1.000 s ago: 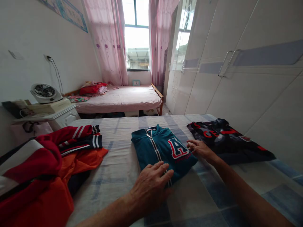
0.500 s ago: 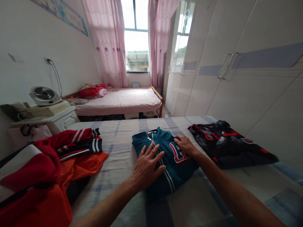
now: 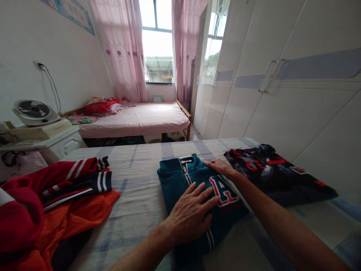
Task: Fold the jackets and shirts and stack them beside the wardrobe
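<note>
Bearing "A" patch (image 3: 224, 191), teal jacket (image 3: 176, 186) (left fingers (image 3: 201, 189) atop), dark "CE" garment (image 3: 270, 180)

The jacket (image 3: 202, 172) lies on the sheet (image 3: 138, 203), left of another garment (image 3: 278, 178).

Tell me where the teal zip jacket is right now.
In the head view, the teal jacket lies just right of centre on the checked sheet, under the left hand, between the red and orange clothes and the black garment.
</note>
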A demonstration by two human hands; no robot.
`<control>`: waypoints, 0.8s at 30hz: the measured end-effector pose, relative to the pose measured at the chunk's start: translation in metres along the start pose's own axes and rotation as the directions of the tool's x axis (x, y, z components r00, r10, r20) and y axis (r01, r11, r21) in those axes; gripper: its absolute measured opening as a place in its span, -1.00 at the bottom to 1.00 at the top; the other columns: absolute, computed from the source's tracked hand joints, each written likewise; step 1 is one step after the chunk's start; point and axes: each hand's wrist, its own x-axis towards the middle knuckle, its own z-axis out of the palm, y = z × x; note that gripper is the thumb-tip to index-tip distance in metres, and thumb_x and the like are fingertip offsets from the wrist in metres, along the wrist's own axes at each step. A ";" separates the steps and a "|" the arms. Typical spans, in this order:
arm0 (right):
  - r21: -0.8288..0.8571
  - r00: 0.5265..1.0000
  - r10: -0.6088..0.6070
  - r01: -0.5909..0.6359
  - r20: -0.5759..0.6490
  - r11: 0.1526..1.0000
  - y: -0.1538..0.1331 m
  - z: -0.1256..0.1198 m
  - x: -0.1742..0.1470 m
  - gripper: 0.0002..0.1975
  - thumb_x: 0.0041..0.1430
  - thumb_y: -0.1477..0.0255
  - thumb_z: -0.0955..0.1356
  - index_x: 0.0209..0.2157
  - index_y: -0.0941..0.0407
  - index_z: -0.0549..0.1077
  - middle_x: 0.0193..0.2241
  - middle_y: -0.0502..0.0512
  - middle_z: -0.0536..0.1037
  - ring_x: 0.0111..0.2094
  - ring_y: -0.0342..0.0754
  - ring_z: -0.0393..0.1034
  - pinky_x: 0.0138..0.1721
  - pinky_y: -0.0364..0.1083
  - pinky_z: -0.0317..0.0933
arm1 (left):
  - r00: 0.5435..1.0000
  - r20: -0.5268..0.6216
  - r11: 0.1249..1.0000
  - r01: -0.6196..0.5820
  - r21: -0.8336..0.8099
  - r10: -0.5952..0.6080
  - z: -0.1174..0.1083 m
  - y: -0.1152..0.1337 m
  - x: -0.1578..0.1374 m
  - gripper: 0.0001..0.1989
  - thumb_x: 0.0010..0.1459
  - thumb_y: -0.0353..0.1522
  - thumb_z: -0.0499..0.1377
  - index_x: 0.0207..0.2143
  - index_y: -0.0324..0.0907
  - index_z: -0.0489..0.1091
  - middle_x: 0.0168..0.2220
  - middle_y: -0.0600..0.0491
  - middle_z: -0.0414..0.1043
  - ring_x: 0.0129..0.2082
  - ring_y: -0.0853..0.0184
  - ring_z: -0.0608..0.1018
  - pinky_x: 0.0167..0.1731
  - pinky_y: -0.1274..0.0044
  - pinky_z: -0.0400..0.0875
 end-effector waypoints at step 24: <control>-0.239 0.977 -0.055 0.004 -0.205 0.971 -0.041 0.057 0.022 -0.66 0.09 0.18 0.26 -0.29 0.12 0.51 -0.32 0.19 0.58 -0.23 0.04 0.45 -0.24 -0.10 0.19 | 0.562 -0.237 0.591 0.610 -0.528 -0.792 -0.066 -0.091 -0.006 -0.42 0.11 -0.16 0.08 0.15 -0.19 0.22 -0.72 0.18 0.31 -0.67 0.33 0.40 -0.51 0.55 0.25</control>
